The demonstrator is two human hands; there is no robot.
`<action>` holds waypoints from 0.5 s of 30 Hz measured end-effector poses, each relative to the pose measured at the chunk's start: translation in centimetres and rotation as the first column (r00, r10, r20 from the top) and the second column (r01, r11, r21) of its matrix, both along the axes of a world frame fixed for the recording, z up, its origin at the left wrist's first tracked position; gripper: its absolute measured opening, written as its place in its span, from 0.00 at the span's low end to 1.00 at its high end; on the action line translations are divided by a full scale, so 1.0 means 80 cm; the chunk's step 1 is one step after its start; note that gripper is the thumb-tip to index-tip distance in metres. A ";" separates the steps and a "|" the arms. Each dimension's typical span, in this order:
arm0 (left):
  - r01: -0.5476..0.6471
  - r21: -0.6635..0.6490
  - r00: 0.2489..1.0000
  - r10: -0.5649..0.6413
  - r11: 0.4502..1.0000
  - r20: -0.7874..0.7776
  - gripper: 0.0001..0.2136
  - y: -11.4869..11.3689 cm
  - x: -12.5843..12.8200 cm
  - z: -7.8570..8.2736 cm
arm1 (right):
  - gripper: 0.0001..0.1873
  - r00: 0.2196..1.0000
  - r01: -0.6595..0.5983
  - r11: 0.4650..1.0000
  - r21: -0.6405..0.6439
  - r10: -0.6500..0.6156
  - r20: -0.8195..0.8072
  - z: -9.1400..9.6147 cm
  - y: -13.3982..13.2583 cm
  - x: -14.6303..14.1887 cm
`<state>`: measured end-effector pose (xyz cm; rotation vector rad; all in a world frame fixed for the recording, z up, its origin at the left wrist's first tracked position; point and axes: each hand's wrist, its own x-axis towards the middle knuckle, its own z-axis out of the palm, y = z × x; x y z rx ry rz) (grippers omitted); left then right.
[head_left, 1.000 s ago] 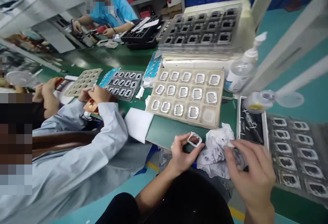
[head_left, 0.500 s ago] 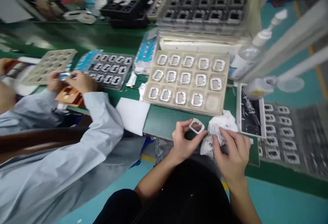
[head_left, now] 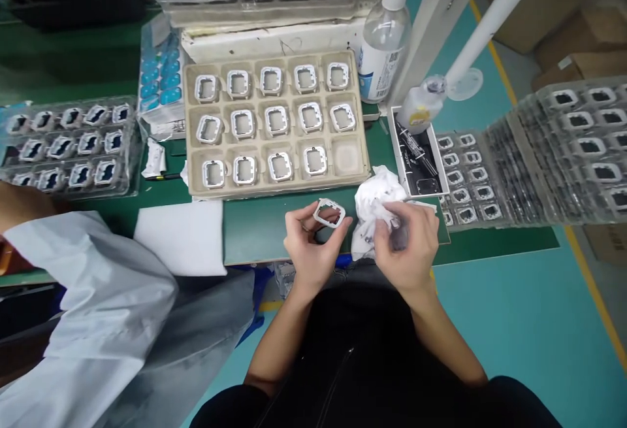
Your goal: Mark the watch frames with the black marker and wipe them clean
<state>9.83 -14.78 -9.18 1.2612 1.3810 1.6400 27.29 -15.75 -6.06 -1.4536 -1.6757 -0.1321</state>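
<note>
Between thumb and fingers, my left hand (head_left: 313, 245) grips a silver watch-case frame (head_left: 330, 213) by its edges, tilted above the bench edge. To its right, my right hand (head_left: 409, 242) pinches a crumpled white cloth (head_left: 375, 199), which drapes over the bench edge. The cloth and the frame are apart. Just beyond both hands lies a beige compartment tray (head_left: 274, 185) holding similar silver frames in rows. Its front right pocket (head_left: 347, 157) has no frame in it.
A pump bottle (head_left: 382, 49) and a flip-top bottle (head_left: 416, 106) stand right of the tray, by a small white box (head_left: 445, 183). Clear trays of frames (head_left: 563, 153) lean at right. A white foam sheet (head_left: 179, 238) and a co-worker's sleeve (head_left: 98, 297) are at left.
The view has swung to the right, so the co-worker's hands have left it and more stacked trays show at right. Both hands keep hold of the same frame and cloth.
</note>
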 end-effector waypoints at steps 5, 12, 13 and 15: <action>0.002 0.040 0.997 -0.005 0.999 0.075 0.28 0.001 0.001 0.004 | 0.09 0.998 0.064 0.996 -0.067 -0.063 0.021 0.003 0.010 -0.012; 0.074 -0.048 0.993 -0.069 0.996 0.097 0.31 0.004 -0.005 0.012 | 0.13 0.974 -0.169 0.985 0.044 0.173 -0.144 0.006 0.011 -0.018; 0.086 -0.056 0.992 -0.080 0.995 0.103 0.31 0.005 -0.005 0.013 | 0.16 0.967 -0.206 0.978 0.028 0.207 -0.148 0.007 0.010 -0.020; 0.102 -0.064 0.989 -0.095 0.993 0.113 0.31 0.005 -0.006 0.015 | 0.21 0.952 -0.272 0.962 0.004 0.270 -0.143 0.010 0.009 -0.025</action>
